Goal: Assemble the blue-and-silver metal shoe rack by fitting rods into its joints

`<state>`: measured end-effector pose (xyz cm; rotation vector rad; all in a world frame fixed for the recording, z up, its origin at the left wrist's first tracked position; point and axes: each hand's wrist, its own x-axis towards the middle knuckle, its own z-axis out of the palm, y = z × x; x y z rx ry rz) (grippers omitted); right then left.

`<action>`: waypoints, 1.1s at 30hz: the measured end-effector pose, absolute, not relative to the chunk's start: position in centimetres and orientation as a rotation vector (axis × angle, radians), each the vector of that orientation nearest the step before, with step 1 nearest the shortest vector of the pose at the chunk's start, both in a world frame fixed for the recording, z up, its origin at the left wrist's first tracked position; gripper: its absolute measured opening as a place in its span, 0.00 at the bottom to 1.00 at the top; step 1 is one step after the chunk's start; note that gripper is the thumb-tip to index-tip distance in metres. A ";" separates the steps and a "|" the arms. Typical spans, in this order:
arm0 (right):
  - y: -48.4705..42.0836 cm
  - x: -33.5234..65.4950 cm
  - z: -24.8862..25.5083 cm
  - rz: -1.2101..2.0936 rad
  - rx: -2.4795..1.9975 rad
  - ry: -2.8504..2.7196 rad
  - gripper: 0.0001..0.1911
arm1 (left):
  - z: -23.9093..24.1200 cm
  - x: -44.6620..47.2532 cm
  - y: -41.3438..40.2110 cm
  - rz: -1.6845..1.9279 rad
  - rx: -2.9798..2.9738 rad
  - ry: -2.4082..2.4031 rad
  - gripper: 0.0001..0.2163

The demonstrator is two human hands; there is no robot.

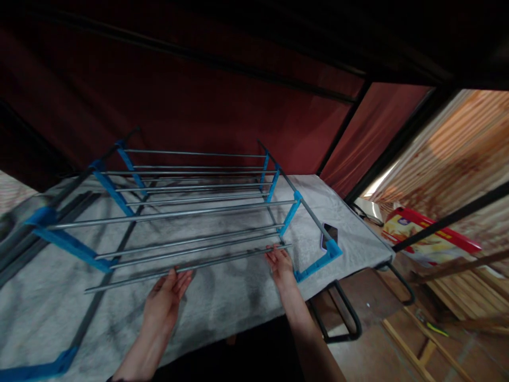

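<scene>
A loose grey metal tube lies across both my hands, in front of a partly built rack. My left hand grips it left of the middle, thumb on top and fingers beneath. Near its right end my right hand pinches it. The rack has grey cross tubes running between blue plastic brackets on dark side rails. At the right front, a blue bracket on the rail has no tube in it. Another blue bracket sits at the lower left corner.
A grey cloth covers the surface under the rack. A phone lies by the right rail. Several dark tubes rest at the left. A red and yellow box and a wooden frame are on the right, at floor level.
</scene>
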<state>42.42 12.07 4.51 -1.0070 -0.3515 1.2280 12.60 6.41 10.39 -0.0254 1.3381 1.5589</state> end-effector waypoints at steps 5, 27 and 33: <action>11.6 41.9 3.4 1.291 -1.067 -0.327 0.18 | 9.2 11.9 6.4 1.552 -0.014 1.395 0.13; 10.8 42.4 1.7 1.322 -1.159 -0.258 0.15 | 7.4 11.4 5.8 1.440 -0.056 1.430 0.15; 10.7 42.5 0.7 1.318 -1.137 -0.320 0.19 | 7.5 11.1 5.8 1.430 -0.053 1.405 0.16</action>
